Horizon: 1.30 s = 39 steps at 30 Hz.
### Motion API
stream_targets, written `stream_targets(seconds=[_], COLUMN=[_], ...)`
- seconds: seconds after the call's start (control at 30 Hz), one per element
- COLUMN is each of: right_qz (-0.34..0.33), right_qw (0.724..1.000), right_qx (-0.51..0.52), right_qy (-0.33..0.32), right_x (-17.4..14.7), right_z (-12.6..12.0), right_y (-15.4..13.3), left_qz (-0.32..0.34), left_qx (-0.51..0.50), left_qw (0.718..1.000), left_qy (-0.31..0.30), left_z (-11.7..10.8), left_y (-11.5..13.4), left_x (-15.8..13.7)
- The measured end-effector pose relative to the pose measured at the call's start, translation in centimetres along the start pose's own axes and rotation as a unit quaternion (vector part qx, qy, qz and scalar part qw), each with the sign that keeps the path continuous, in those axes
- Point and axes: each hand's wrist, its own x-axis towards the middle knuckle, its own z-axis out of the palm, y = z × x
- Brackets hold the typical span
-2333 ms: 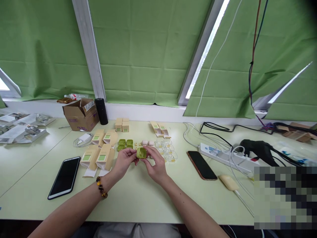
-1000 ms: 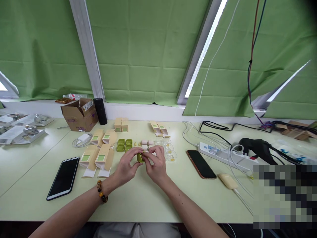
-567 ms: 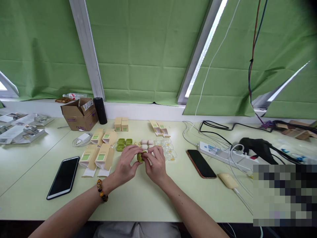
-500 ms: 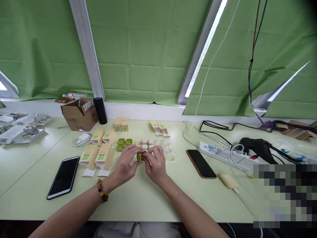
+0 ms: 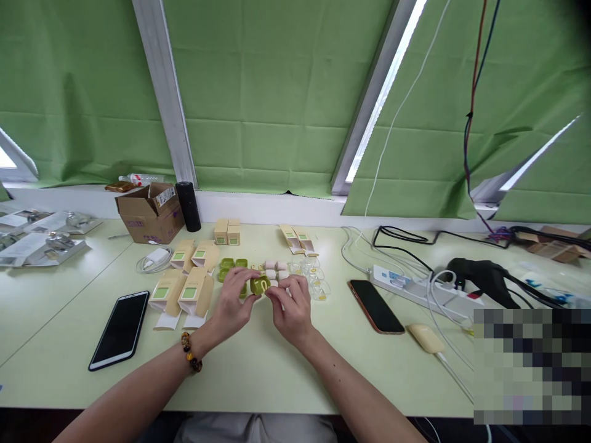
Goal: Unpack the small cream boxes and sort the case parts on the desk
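My left hand [image 5: 234, 303] grips a small olive-green square cup [image 5: 257, 287] between thumb and fingers, its open side tilted toward me. A pale curved piece [image 5: 265, 285] shows in the cup's opening. My right hand [image 5: 293, 311] is closed in a pinch at the cup's right edge; its fingertips hide whatever is between them. More green cups [image 5: 226, 263] stand just behind my left hand, partly covered by it. Small pinkish-white cylinders [image 5: 269, 265] lie beyond my hands, beside several clear plastic cups [image 5: 318, 289] with yellow spots.
Cream cartons [image 5: 196, 292] stand open at left, with closed small boxes [image 5: 221, 232] behind. Phones lie left [image 5: 119, 329] and right [image 5: 376, 306]. A power strip [image 5: 415, 289] with tangled cables, a white charger [image 5: 154, 259] and a cardboard box [image 5: 150, 215] are also on the table.
The green cup has turned so its inside faces me, showing the pale curved piece. My right fingertips have drawn back slightly from inside the cup to its right edge.
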Motion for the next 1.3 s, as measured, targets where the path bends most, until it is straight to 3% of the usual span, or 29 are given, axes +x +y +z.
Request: stream_targets(seconds=[0.23,0.53,0.77,0.9,0.97,1.07,1.13,1.2,1.3], right_qz=[0.008,0.013,0.015,0.016,0.018,0.017,0.015,0.015,0.015], right_qw=[0.999,0.999,0.999,1.000,1.000,1.000,1.000,1.000,1.000], right_qx=[-0.008,0.007,0.004,0.004,0.005,0.009,0.010,0.009,0.010], right_qy=[0.040,0.040,0.032,0.019,0.008,-0.001,-0.003,-0.004,-0.012], right_x=[0.1,-0.3,-0.2,-0.1,-0.1,-0.2,-0.2,-0.1,-0.1], right_z=[-0.1,0.1,0.2,0.3,0.3,0.4,0.4,0.5,0.5], right_y=[0.1,0.5,0.8,0.8,0.9,1.0,1.0,1.0,1.0], left_qz=[-0.122,-0.109,-0.125,-0.180,-0.234,-0.306,-0.332,-0.343,-0.353], left_qx=[-0.015,-0.091,-0.071,-0.101,-0.207,-0.410,-0.491,-0.526,-0.546], left_qw=[0.989,0.983,0.979,0.967,0.941,0.855,0.802,0.775,0.756], left_qy=[0.078,0.115,0.145,0.149,0.132,0.086,0.073,0.072,0.073], left_z=[-0.7,-0.6,-0.8,-0.8,-0.7,-0.8,-1.0,-1.1,-1.2], left_y=[-0.6,0.1,-0.5,-1.1,-1.3,-1.1,-0.9,-0.8,-0.8], left_x=[0.8,1.0,1.0,1.2,1.5,2.1,2.3,2.4,2.2])
